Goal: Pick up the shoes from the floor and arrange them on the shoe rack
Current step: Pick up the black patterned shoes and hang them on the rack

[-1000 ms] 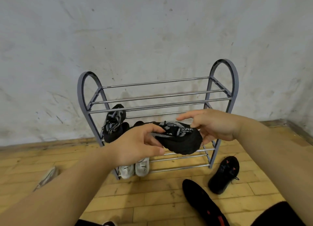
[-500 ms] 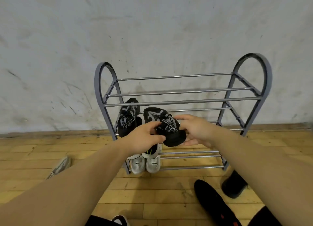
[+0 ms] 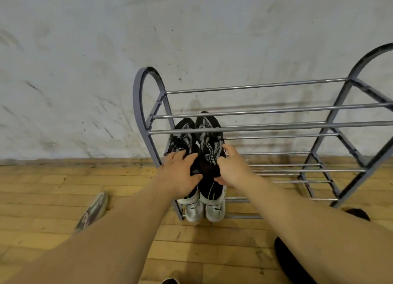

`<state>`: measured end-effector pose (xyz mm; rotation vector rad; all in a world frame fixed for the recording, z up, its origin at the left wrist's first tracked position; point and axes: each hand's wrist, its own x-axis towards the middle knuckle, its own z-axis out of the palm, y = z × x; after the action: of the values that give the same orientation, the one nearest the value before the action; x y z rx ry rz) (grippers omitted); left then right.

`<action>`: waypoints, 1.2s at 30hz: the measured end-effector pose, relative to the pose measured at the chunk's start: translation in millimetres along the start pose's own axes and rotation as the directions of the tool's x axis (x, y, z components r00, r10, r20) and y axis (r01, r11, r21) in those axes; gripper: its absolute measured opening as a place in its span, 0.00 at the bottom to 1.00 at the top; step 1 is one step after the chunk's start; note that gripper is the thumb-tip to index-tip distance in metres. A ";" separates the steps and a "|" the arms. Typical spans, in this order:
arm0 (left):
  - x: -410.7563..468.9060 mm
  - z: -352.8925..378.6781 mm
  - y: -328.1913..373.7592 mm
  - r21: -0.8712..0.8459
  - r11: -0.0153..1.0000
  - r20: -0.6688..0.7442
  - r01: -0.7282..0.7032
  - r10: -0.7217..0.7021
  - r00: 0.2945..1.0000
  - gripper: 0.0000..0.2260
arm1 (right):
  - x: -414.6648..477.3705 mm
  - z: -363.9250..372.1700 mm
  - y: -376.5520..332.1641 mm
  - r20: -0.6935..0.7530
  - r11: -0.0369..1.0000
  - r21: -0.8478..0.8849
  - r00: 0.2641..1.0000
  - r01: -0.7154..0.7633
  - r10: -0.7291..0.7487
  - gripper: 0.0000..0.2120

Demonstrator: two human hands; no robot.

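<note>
A grey shoe rack (image 3: pixel 148 132) with metal bars stands against the wall. Two black knit shoes sit side by side at the left end of its middle shelf, toes to the wall. My right hand (image 3: pixel 232 168) grips the heel of the right black shoe (image 3: pixel 209 139). My left hand (image 3: pixel 180 173) lies with spread fingers on the heel of the left black shoe (image 3: pixel 182 132). A pair of white shoes (image 3: pixel 214 209) sits on the bottom shelf right below them. On the floor lie a grey shoe (image 3: pixel 93 209) at the left and a black shoe (image 3: pixel 291 262) at the lower right.
A second black shoe (image 3: pixel 358 213) shows on the floor behind my right forearm, near the rack's right foot. The rack's top shelf and the right parts of the lower shelves hold nothing. The floor is wood planks; a scuffed white wall stands behind.
The black shoe went from mid-air between both hands onto the middle shelf beside its mate. My left hand shifted onto the left shoe. The view moved closer and leftward.
</note>
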<state>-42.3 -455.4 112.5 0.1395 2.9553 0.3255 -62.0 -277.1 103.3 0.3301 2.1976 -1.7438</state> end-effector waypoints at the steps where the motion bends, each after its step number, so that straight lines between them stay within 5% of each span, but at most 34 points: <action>1: 0.9 3.0 -1.4 -0.015 1.000 -0.002 -0.006 0.006 1.000 0.34 | 3.6 -0.4 1.4 -0.006 1.000 0.002 1.000 -0.001 0.001 0.24; 9: 0.7 2.6 0.9 -0.105 0.993 0.004 -0.052 0.053 0.999 0.35 | 11.1 -9.9 9.8 -0.084 0.983 0.186 0.996 0.000 0.016 0.23; 24: -8.9 -1.9 11.1 -0.075 0.996 0.066 -0.036 0.041 0.997 0.33 | -7.5 -24.7 -3.4 0.205 0.948 -0.266 0.971 0.175 -0.121 0.22; 30: -24.0 -9.1 40.0 0.040 0.999 0.067 -0.031 0.029 0.997 0.37 | -34.2 -78.7 -0.6 0.192 0.657 -0.693 0.954 0.297 -0.229 0.23; 34: -46.0 -10.6 85.7 0.029 0.983 0.115 -0.181 0.177 0.977 0.35 | -68.1 -138.3 13.8 0.277 0.412 -0.885 0.956 0.216 0.094 0.23; 36: -58.0 -3.7 109.8 -0.004 0.964 0.177 -0.266 0.262 0.949 0.35 | -80.8 -170.6 30.4 0.219 0.377 -0.920 0.934 0.102 0.282 0.26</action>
<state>22.2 -355.9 149.5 0.5419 2.7647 0.2997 6.6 -102.9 142.2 -0.1462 2.3943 -0.2050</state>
